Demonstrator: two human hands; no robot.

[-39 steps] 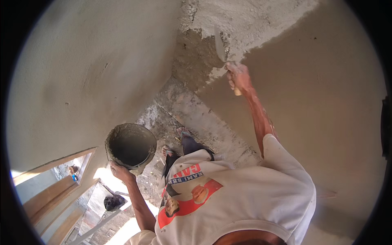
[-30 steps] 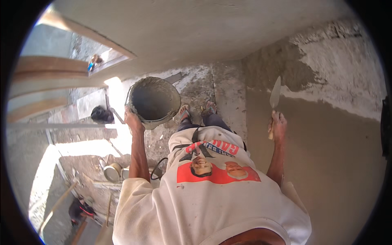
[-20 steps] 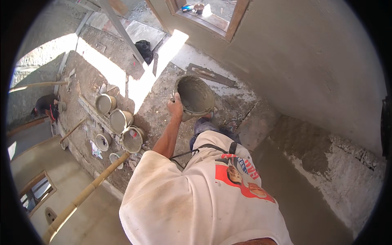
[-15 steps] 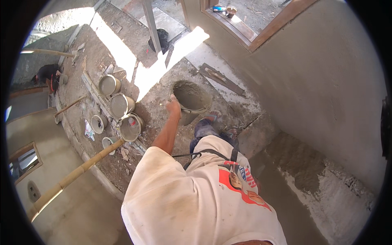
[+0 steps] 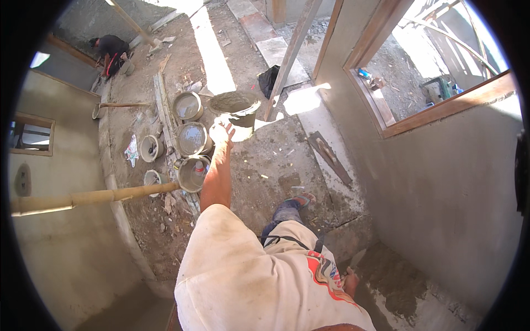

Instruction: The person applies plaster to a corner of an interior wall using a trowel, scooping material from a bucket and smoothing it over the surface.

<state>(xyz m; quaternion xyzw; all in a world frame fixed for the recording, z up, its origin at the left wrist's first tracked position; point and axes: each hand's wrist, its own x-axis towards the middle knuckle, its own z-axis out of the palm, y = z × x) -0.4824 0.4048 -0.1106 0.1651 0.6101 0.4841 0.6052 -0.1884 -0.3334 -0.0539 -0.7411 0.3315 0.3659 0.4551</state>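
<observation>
My left arm reaches forward, and my left hand (image 5: 222,131) is closed on the near rim of a bucket (image 5: 247,122). Wet grey mortar (image 5: 232,101) fills much of that bucket, which tilts a little, with sunlight on its near side. Beside the bucket, to its left, stand a bucket of grey liquid (image 5: 193,138) and another bucket (image 5: 187,106). Low at my right side, my right hand (image 5: 349,281) shows past the shirt with its fingers curled. A pale pointed shape lies just beyond it; whether the hand holds it is unclear.
Closer on the left are a bucket with a bottle (image 5: 194,174) and a smaller bucket (image 5: 150,148). A bamboo pole (image 5: 110,196) crosses the left side. A wooden float (image 5: 330,158) lies by the right wall. Another person (image 5: 112,54) crouches far left. A slanted post (image 5: 292,52) stands ahead.
My left hand has moved the mortar bucket forward, away from my feet to beside the other buckets. My right hand has come into view. The whole view has turned.
</observation>
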